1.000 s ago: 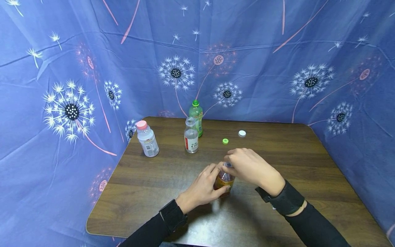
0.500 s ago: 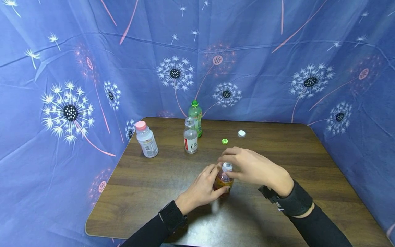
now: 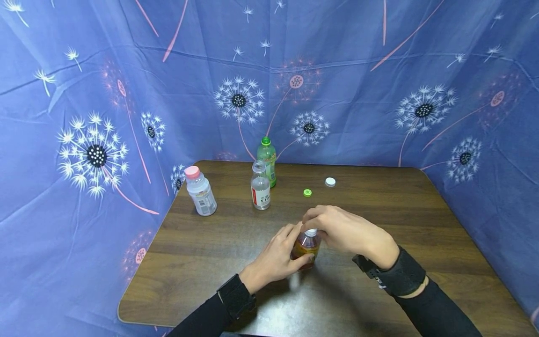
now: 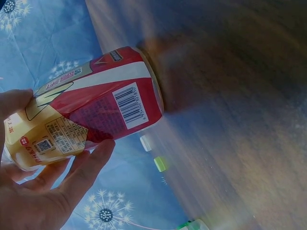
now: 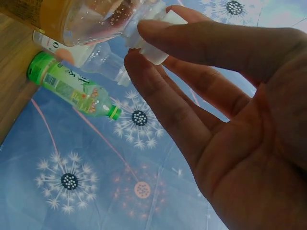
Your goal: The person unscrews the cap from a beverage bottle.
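Observation:
A bottle (image 3: 309,242) of amber drink stands upright on the wooden table, its red and yellow label (image 4: 103,103) facing the left wrist view. Round its body the left hand (image 3: 273,255) keeps its grip, thumb on one side and fingers on the other. On top sits a white cap (image 5: 156,53), which the right hand (image 3: 347,229) pinches between thumb and fingers at the bottle's neck. In the head view, the right fingers partly cover this cap.
Behind the hands stand an uncapped clear bottle (image 3: 261,189) and an uncapped green bottle (image 3: 267,161). A pink-capped bottle (image 3: 202,194) is at the left. A green cap (image 3: 307,192) and a white lid (image 3: 330,182) lie on the table (image 3: 379,201) towards the back.
Half a second ago the right fingers were spread off the cap, leaving it in view; now they close round it again. The left hand and the bottle have stayed in place.

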`<state>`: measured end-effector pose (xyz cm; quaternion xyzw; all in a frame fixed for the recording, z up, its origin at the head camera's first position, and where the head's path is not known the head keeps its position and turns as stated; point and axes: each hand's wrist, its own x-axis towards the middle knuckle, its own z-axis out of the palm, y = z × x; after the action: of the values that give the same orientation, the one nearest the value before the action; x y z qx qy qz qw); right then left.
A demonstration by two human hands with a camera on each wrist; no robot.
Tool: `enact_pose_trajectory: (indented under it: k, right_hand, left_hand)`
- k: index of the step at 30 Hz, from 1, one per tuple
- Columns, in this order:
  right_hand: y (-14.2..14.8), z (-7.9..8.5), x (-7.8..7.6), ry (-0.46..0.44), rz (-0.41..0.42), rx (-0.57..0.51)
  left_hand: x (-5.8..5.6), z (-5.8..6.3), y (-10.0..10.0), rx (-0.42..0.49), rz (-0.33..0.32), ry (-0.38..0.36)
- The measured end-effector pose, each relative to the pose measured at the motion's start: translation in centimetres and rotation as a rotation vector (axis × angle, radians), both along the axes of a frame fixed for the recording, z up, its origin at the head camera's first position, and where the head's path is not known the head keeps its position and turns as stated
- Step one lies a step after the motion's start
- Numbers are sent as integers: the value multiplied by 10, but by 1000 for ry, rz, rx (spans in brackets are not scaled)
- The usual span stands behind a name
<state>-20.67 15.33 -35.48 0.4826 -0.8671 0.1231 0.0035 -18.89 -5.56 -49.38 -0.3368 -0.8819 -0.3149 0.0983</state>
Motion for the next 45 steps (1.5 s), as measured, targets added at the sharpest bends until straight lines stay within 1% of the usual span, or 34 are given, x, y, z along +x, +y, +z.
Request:
enact_pose_trajectory:
  k: [4, 10, 15, 19, 21, 24, 26, 28, 31, 33, 35, 37, 39, 41, 45]
  right_hand:
    - [0, 1, -2, 29, -21, 13]
    - [-3, -1, -3, 66, -82, 50]
    - [-6, -9, -4, 169, -125, 59]
    - [-8, -15, -4, 237, -183, 46]
    - [-8, -16, -4, 247, -207, 38]
    - [-7, -15, -4, 238, -226, 41]
    - [-6, -12, -4, 223, -210, 42]
    - [-3, -8, -4, 186, -177, 40]
    - [1, 0, -5, 103, -91, 45]
    - [3, 3, -5, 52, -24, 49]
    - [4, 5, -6, 31, 35, 61]
    - [4, 5, -8, 26, 75, 63]
    - [3, 4, -9, 30, 97, 55]
    - [3, 2, -11, 35, 104, 50]
    - [3, 1, -15, 27, 111, 31]
  left_hand:
    - [-1, 0, 1, -3, 6, 16]
    - [-1, 0, 2, -13, 10, 23]
    - [-1, -2, 2, -8, 15, 16]
    - [-1, -2, 3, 2, 12, 17]
    - [-1, -2, 4, 9, 10, 20]
    - [-1, -2, 4, 11, 7, 24]
    - [-1, -2, 4, 7, 9, 32]
    - [-2, -2, 4, -1, 12, 40]
    - [-2, -2, 3, 7, 9, 45]
    - [-1, -2, 2, 19, 4, 35]
    - [-1, -2, 1, 32, 0, 28]
    - [-1, -2, 1, 35, -3, 27]
    - [0, -2, 1, 33, -5, 33]
    - [0, -2, 1, 28, -4, 41]
    - [0, -2, 1, 31, -2, 33]
